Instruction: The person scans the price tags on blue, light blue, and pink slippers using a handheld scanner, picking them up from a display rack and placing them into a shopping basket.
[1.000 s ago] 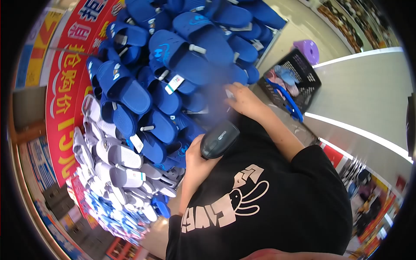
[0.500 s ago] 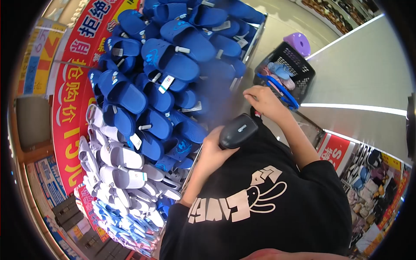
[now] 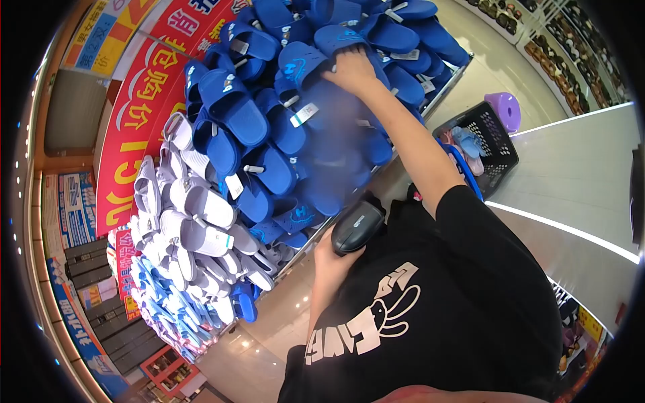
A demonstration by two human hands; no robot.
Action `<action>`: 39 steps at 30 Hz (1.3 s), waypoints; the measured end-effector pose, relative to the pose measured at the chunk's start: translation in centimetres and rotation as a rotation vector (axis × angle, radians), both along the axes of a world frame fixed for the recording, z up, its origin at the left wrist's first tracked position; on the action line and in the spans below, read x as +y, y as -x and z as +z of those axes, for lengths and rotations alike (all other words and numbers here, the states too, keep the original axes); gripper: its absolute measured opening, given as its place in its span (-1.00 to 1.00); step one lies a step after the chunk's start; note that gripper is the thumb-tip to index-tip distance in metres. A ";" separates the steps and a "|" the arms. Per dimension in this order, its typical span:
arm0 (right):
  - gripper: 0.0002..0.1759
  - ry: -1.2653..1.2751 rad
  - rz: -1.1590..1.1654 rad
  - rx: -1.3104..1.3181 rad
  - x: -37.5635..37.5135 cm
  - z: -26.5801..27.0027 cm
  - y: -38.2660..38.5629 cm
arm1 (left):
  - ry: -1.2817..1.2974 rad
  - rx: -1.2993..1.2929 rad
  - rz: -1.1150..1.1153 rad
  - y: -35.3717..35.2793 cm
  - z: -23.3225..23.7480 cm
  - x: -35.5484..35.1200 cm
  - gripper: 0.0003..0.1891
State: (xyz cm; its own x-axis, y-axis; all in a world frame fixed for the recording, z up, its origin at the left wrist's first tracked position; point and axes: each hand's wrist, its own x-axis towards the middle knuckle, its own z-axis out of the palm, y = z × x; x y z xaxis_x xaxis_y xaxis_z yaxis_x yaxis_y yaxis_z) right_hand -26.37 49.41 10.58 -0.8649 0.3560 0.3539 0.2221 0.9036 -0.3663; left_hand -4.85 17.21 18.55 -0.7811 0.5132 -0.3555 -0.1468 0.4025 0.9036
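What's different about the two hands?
The left hand is wrapped around a black scanner, but the right hand is at a blue slipper. The left hand is close to the black shirt, while the right hand reaches farther out. Both hands are bare.

We find our right forearm [image 3: 411,134] bare and extended well forward, slanting inward; our right hand [image 3: 353,70] is palm down, its fingers bent. Our left forearm [image 3: 325,292] is held nearer the torso, our left hand [image 3: 334,257] closed in a grip.
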 end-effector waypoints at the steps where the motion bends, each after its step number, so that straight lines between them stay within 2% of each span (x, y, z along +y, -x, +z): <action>1: -0.29 -0.002 0.014 0.002 -0.1 0.5 0.6 | 0.017 0.003 0.045 -0.1 -0.2 -0.5 -0.53; 3: -0.30 0.209 -0.062 -0.153 -0.1 1.4 1.7 | -0.002 -0.002 0.110 -0.2 -0.5 -1.5 -0.53; 5: -0.50 0.237 -0.081 -0.113 0.1 0.7 3.1 | -0.015 -0.014 0.167 0.0 -0.5 -2.2 -0.54; 7: -0.61 0.390 -0.108 -0.002 0.5 -0.1 3.8 | 0.017 -0.048 0.150 0.5 0.1 -2.6 -0.53; 10: -0.60 0.471 -0.091 0.001 1.2 -0.7 2.5 | -0.021 -0.008 0.116 1.5 -0.3 -2.8 -0.55; 11: -0.63 0.389 -0.089 0.114 1.5 -2.5 1.8 | -0.029 -0.003 0.090 2.1 -0.2 -2.6 -0.55; 12: -0.64 0.430 -0.169 0.198 0.9 -2.2 -0.1 | -0.024 0.046 0.050 2.7 0.1 -2.2 -0.56; 14: -0.66 0.471 -0.228 0.144 -0.3 -0.3 -6.4 | -0.024 0.093 -0.026 3.7 0.5 -1.5 -0.58; 16: -0.69 0.394 -0.284 0.078 -0.3 -2.5 -13.0 | -0.040 -0.052 -0.045 4.8 0.6 -0.4 -0.60; 18: -0.72 0.505 -0.234 0.285 0.5 -7.8 -20.2 | -0.054 -0.045 -0.133 5.7 0.1 0.9 -0.60; 19: -0.72 0.585 -0.273 0.256 0.2 -7.1 -24.5 | -0.067 -0.038 -0.173 6.0 0.1 2.0 -0.60; 20: -0.73 0.667 -0.315 0.231 -0.4 -6.2 -28.8 | -0.053 -0.207 -0.193 6.2 0.6 3.1 -0.60; 21: -0.70 0.661 -0.422 0.211 -0.5 -8.7 -33.2 | -0.046 -0.222 -0.265 6.3 0.9 4.3 -0.60; 23: -0.69 0.542 -0.811 0.013 -2.6 -4.9 -39.5 | -0.014 -0.250 -0.396 6.3 0.9 6.7 -0.61; 24: -0.69 0.548 -0.954 0.033 -3.3 -4.9 -42.4 | -0.126 0.018 -0.582 7.1 -3.3 6.9 -0.61; 25: -0.69 0.555 -1.088 0.050 -4.1 -5.0 -45.2 | -0.055 -0.182 -0.588 6.5 -1.7 8.7 -0.62; 26: -0.70 0.623 -1.257 0.052 -4.8 -5.0 -47.5 | 0.014 -0.209 -0.638 6.1 -1.2 10.4 -0.61; 27: -0.71 0.559 -1.345 0.058 -5.4 -6.9 -50.4 | 0.084 -0.229 -0.680 5.6 -1.3 12.0 -0.60; 28: -0.70 0.628 -1.441 0.107 -6.0 -7.2 -52.1 | 0.105 -0.240 -0.704 5.0 -2.0 13.5 -0.60; 29: -0.70 0.700 -1.531 0.154 -6.5 -7.7 -53.5 | 0.015 -0.135 -0.805 4.3 -3.0 14.9 -0.60; 30: -0.68 0.780 -1.601 0.059 -6.6 -7.4 -54.5 | -0.075 -0.032 -0.900 3.6 -3.9 16.2 -0.60; 33: -0.65 0.807 -1.549 0.096 -5.3 -6.4 -54.0 | -0.018 -0.087 -0.988 0.9 -4.9 20.8 -0.62; 35: -0.61 0.855 -1.404 0.121 -3.0 -5.2 -52.0 | -0.020 -0.180 -0.978 -0.9 -6.8 23.5 -0.65; 36: -0.61 0.864 -1.361 -0.003 -1.5 -7.7 -52.3 | 0.135 -0.243 -0.954 -1.6 -7.9 24.5 -0.64; 39: -0.65 0.849 -1.242 -0.196 5.3 -9.6 -50.0 | 0.134 -0.224 -0.885 -3.8 -11.4 28.2 -0.62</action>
State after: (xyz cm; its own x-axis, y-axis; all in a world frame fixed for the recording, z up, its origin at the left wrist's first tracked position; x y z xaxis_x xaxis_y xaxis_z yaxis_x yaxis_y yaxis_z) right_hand 23.64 54.66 0.99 0.1209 0.9056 -0.4066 0.7667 -0.3454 -0.5412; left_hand -1.02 45.45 7.15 -0.0291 0.8340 -0.5509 0.0987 0.5509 0.8287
